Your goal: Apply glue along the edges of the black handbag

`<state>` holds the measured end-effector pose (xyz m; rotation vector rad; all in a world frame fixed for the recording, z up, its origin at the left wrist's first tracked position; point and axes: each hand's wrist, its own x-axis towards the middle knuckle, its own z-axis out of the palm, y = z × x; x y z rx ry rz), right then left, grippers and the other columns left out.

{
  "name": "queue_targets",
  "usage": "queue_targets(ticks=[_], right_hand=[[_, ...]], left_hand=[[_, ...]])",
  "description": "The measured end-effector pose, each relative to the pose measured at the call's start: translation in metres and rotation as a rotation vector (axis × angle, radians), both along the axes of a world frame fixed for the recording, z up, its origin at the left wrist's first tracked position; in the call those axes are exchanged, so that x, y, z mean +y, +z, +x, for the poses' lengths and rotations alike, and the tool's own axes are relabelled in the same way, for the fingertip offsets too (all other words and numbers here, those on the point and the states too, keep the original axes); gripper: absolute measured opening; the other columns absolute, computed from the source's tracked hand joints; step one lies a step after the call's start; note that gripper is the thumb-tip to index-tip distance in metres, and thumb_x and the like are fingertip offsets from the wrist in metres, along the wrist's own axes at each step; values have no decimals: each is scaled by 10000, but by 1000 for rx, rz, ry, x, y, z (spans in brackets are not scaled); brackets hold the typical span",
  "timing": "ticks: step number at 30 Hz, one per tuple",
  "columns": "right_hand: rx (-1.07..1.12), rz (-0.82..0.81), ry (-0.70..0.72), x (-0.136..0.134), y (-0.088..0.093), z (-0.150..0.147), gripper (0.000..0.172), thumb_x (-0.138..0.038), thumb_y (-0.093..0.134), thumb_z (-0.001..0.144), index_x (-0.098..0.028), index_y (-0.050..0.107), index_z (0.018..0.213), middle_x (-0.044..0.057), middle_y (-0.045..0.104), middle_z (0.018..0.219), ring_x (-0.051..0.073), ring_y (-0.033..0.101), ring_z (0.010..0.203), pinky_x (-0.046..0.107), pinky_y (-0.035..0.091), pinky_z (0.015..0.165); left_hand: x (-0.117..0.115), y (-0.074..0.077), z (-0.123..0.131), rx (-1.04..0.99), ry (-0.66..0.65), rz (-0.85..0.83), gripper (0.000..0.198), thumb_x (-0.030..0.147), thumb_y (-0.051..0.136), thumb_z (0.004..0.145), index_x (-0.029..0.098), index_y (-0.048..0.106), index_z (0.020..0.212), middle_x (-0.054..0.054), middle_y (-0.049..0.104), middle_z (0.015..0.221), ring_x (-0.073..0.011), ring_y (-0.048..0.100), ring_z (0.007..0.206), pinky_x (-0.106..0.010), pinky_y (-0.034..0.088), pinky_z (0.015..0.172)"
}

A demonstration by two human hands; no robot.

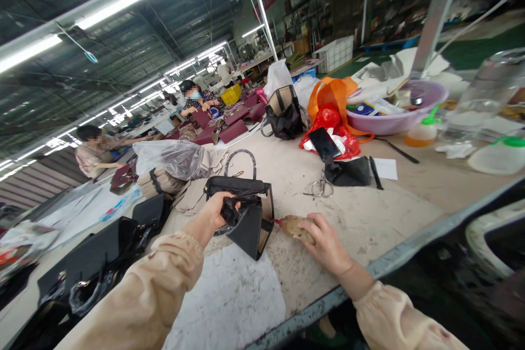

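A black handbag (246,224) with a beige inside edge lies tilted on the worktable in front of me. One of its wrapped, looped handles (241,153) stands up behind it. My left hand (219,210) is closed on a bunched black piece (232,210) at the top of the bag; I cannot tell whether this is lining or a strap. In my right hand (324,238) is a yellowish squeeze bottle (296,228) with a red nozzle. Its tip points at the bag's right edge, touching or very near it.
Scissors (322,187), a phone (324,143) and a black pouch (348,172) lie beyond the bag. Farther right stand a purple basin (394,115) and a green-topped bottle (422,131). Several black bags (102,251) line the left side. Two co-workers (197,99) sit at far-left tables.
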<state>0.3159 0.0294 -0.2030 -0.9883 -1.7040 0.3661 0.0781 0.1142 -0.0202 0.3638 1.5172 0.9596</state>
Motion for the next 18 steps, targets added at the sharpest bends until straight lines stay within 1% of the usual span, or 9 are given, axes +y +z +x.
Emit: queue_targets(ticks=[4, 6, 8, 10, 11, 12, 13, 15, 18], right_hand=[[148, -154, -68, 4, -5, -4, 227, -373, 571, 873, -216, 527, 1032, 90, 487, 996, 278, 514, 953, 472, 462, 858], [240, -258, -100, 6, -8, -6, 282, -413, 575, 852, -198, 505, 1021, 93, 509, 962, 285, 544, 907, 478, 496, 805], [332, -382, -96, 5, -11, -7, 336, -442, 574, 831, -186, 482, 1028, 87, 526, 895, 269, 582, 778, 421, 550, 631], [412, -514, -49, 3, -10, -6, 355, -465, 571, 818, -191, 472, 1021, 52, 521, 779, 230, 576, 592, 328, 516, 414], [448, -574, -19, 2, -8, -5, 360, -474, 573, 813, -197, 468, 1016, 34, 514, 736, 216, 562, 531, 300, 485, 351], [482, -625, 10, 1, -6, -4, 364, -483, 577, 807, -204, 463, 1011, 23, 512, 716, 211, 558, 507, 290, 473, 327], [514, -668, 39, 0, -4, -2, 366, -489, 583, 801, -210, 458, 1003, 20, 519, 716, 214, 568, 518, 294, 483, 334], [566, -729, 101, -2, 1, 1, 369, -486, 601, 785, -220, 447, 989, 28, 549, 761, 233, 602, 596, 316, 524, 397], [593, -777, 197, -3, 3, 5, 367, -421, 645, 747, -222, 452, 988, 36, 589, 819, 242, 615, 681, 331, 546, 496]], left_hand=[[1, 1, 0, 51, -35, 4, 64, 73, 458, 734, 73, 464, 670, -125, 507, 534, -152, 493, 436, -221, 426, 394], [0, 3, 0, 61, -42, -2, 73, 82, 456, 740, 76, 459, 668, -128, 509, 539, -148, 492, 439, -217, 426, 398], [-1, 4, 0, 64, -40, -6, 80, 88, 456, 743, 79, 452, 663, -126, 508, 543, -144, 492, 440, -207, 419, 392], [-1, 5, -1, 62, -31, -6, 79, 89, 457, 742, 82, 446, 665, -118, 504, 543, -142, 496, 440, -201, 416, 388], [-1, 4, -2, 59, -27, -6, 75, 88, 458, 741, 83, 443, 668, -112, 501, 541, -142, 497, 439, -202, 418, 388], [-1, 4, -2, 55, -25, -5, 68, 86, 458, 739, 83, 444, 673, -108, 501, 542, -142, 498, 439, -205, 421, 389], [-1, 3, -3, 50, -25, -4, 62, 85, 459, 738, 83, 444, 678, -105, 502, 544, -143, 499, 437, -209, 424, 389], [-1, 2, -4, 40, -28, -1, 52, 83, 461, 734, 79, 447, 684, -104, 504, 546, -147, 500, 433, -216, 425, 384], [-1, 0, -6, 22, -34, -6, 39, 83, 465, 726, 67, 461, 691, -116, 514, 553, -152, 500, 425, -220, 417, 369]])
